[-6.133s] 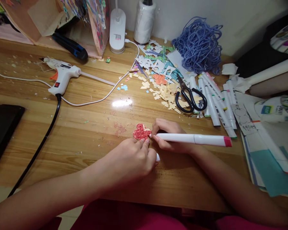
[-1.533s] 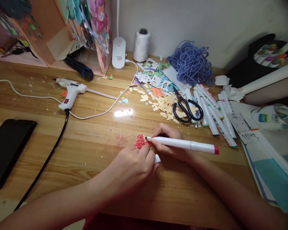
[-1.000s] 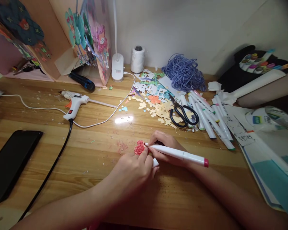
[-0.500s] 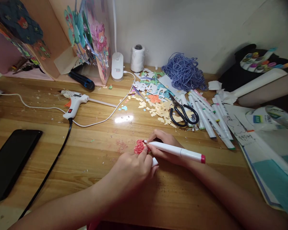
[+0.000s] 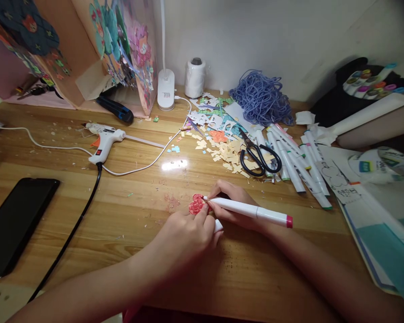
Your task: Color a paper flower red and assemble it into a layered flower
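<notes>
A small red piece with light lines (image 5: 195, 204) lies on the wooden table. My left hand (image 5: 190, 231) presses it with a fingertip, while its other fingers curl around a white marker cap (image 5: 218, 225). Pinched in my right hand (image 5: 230, 202) is a white marker (image 5: 249, 209) with a red end; its tip touches the upper right of the red piece. Part of the piece is hidden under my fingers.
Black-handled scissors (image 5: 260, 159), paper scraps (image 5: 229, 152) and several markers (image 5: 296, 168) lie beyond my hands. Blue yarn (image 5: 261, 98) is behind them. At the left are a glue gun (image 5: 104, 143) and a black phone (image 5: 18, 224); a tape roll (image 5: 382, 165) sits right.
The camera view has shifted slightly. Both hands keep nearly the same pose, with the marker tip still on the red piece.
</notes>
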Tool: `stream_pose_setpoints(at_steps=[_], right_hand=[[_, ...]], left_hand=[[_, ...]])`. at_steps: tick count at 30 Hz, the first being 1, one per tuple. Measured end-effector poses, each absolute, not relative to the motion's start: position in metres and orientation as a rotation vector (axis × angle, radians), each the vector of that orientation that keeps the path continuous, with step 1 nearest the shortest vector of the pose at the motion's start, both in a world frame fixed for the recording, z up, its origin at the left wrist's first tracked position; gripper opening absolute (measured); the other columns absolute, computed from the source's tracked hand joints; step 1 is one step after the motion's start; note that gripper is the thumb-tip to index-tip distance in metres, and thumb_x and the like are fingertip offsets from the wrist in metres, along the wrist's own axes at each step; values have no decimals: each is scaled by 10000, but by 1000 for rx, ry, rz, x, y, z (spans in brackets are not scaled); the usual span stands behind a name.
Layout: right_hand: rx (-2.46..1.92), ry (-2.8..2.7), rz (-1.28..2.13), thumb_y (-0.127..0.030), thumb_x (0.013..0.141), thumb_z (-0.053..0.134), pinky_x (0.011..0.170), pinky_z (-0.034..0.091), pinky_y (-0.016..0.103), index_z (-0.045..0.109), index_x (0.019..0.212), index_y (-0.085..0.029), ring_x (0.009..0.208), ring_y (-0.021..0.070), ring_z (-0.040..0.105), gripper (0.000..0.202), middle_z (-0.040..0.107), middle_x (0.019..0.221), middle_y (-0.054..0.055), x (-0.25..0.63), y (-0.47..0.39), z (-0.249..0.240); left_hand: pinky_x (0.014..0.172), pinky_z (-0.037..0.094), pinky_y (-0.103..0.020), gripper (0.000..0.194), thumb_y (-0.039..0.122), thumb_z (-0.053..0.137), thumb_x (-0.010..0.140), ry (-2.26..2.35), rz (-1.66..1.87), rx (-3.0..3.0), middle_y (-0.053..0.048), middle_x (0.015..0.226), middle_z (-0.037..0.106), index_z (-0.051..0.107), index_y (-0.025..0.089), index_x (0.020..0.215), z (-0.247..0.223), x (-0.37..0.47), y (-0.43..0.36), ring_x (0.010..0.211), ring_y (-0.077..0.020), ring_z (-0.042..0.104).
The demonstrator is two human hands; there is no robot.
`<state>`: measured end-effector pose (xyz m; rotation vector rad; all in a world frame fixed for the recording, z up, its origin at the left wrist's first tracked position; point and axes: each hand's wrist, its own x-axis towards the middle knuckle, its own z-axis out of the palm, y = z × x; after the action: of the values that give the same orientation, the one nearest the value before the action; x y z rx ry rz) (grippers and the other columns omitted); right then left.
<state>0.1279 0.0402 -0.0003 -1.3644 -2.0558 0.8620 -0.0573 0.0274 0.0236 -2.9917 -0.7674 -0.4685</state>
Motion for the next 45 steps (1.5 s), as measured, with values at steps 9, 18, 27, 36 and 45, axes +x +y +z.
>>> stream_pose_setpoints(at_steps=[9,18,27,36,45], right_hand=[[-1374,-2038,863,-196,762,569,539,385,224,499,761,-196,609,125,524,70,584,706,-4,126,41,0],[-1297,-1856,1006,-209,798,554,529,389,221,515,810,-193,597,114,512,44,569,706,-14,127,39,3],[-1417,-1529,1152,-394,799,616,470,352,223,437,640,-200,508,105,461,308,500,554,-40,114,47,3],[-1456,-1952,526,-234,770,561,479,323,241,368,561,-213,480,108,427,285,467,513,-39,106,50,0],[-1434,-2017,457,-213,775,537,477,315,237,340,571,-216,474,102,407,284,435,514,-49,105,48,-5]], left_hand=[[432,389,-284,138,195,453,885,-726,-449,-2993,-41,745,643,558,155,805,26,-58,27,567,-177,583],[442,395,-292,213,216,399,909,-770,-481,-2976,-87,791,676,560,138,792,24,-58,26,576,-183,604],[430,380,-284,186,196,427,881,-790,-489,-2974,-46,656,620,535,152,736,23,-57,26,523,-185,572],[404,344,-286,198,213,441,878,-801,-511,-2924,-53,640,604,513,164,700,18,-55,25,504,-183,558],[487,436,-293,145,221,474,871,-765,-485,-2962,-81,719,631,533,135,769,19,-56,24,610,-203,607]])
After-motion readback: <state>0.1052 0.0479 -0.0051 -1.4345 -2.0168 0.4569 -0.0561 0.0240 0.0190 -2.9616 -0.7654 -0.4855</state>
